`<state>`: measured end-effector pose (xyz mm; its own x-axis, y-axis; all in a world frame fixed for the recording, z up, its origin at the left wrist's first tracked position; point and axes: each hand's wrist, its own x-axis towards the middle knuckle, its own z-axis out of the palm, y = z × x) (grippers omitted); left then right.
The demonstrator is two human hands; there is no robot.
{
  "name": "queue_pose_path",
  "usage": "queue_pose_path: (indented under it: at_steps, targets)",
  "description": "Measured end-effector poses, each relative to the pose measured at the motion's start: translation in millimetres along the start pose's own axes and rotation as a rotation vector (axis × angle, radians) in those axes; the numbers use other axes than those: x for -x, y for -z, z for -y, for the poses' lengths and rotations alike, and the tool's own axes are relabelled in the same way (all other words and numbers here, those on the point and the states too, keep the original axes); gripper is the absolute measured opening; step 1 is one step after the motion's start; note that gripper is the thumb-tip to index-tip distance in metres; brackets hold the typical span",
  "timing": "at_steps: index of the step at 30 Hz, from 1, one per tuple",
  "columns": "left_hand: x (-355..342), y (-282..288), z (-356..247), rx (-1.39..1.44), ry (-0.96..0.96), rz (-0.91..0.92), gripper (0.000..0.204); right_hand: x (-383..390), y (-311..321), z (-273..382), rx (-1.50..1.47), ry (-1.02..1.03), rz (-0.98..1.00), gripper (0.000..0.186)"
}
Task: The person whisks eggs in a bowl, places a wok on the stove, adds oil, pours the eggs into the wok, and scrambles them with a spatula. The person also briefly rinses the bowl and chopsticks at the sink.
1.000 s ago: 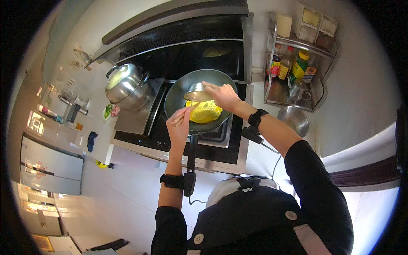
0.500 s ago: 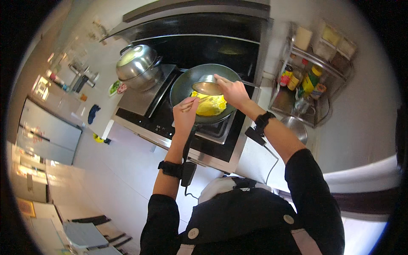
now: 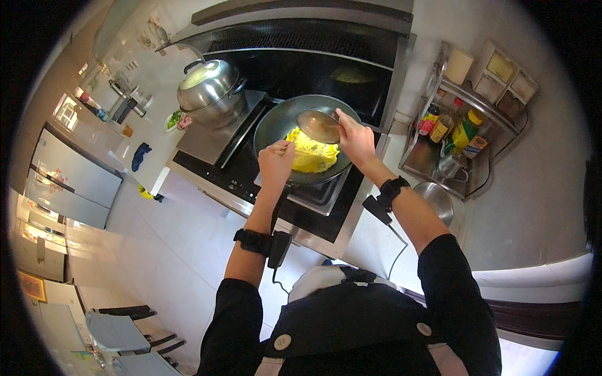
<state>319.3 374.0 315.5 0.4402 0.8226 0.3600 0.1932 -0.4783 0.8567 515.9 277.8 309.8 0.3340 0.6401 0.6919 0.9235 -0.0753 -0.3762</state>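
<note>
Yellow beaten egg [image 3: 313, 158] spreads over the base of a dark frying pan [image 3: 274, 122] on the stove. Above the egg, a small metal bowl [image 3: 316, 126] hangs tilted, its right rim pinched by my right hand [image 3: 356, 139]. At the pan's near left edge, my left hand [image 3: 276, 164] is closed around what look like thin chopsticks; little of them shows past the fingers. Their tips are hard to make out against the egg.
A lidded steel pot [image 3: 210, 91] stands left of the pan, with a plate of green and pink food [image 3: 175, 120] beyond it. At right are a metal rack [image 3: 429, 147] of sauce bottles and a steel basin [image 3: 434, 199]. A cable [image 3: 401, 254] runs from my right wrist.
The bowl has tipped further over the pan, and more of its side facing me shows. My left hand has shifted slightly. The whole view has swung a little.
</note>
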Motion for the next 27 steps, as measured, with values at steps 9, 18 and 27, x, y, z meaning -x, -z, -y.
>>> queue_pose_path:
  at_steps: [9,18,27]
  targets:
    - [-30.4,-38.0,24.7,-0.162,-0.039,-0.01,0.025,-1.1,-13.0,-20.7,-0.219,-0.706,-0.031,0.018]
    - [-30.6,-49.3,36.7,0.187,0.141,0.016,0.022,1.5,3.0,-22.1,-0.212,-0.781,-0.019,0.018]
    - [-27.8,-43.4,44.9,0.157,0.092,-0.046,0.024,-0.5,-11.3,-35.6,-0.951,-1.242,-0.105,0.011]
